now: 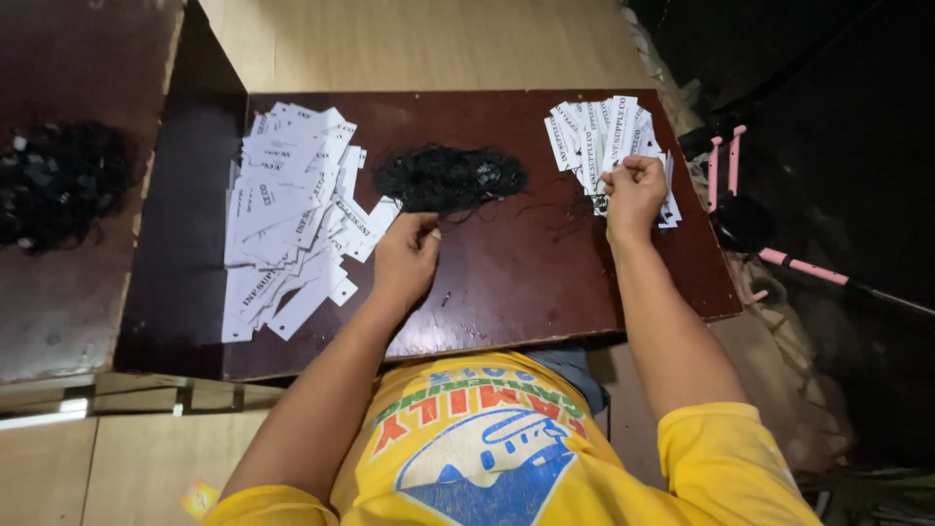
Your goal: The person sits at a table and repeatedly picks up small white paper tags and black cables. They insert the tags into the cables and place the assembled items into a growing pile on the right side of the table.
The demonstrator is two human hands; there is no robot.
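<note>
A dark red-brown board lies across my lap. A large loose heap of white paper tags covers its left part. A tangle of black threads sits at the middle back. My left hand rests by the threads with its fingers pinched together at the edge of a white tag. A fanned stack of white tags lies at the back right, and my right hand is closed on the near edge of that stack.
A second dark board with another clump of black threads lies to the left. A pink and black stand rests on the dark floor to the right. Pale wood flooring shows behind and below.
</note>
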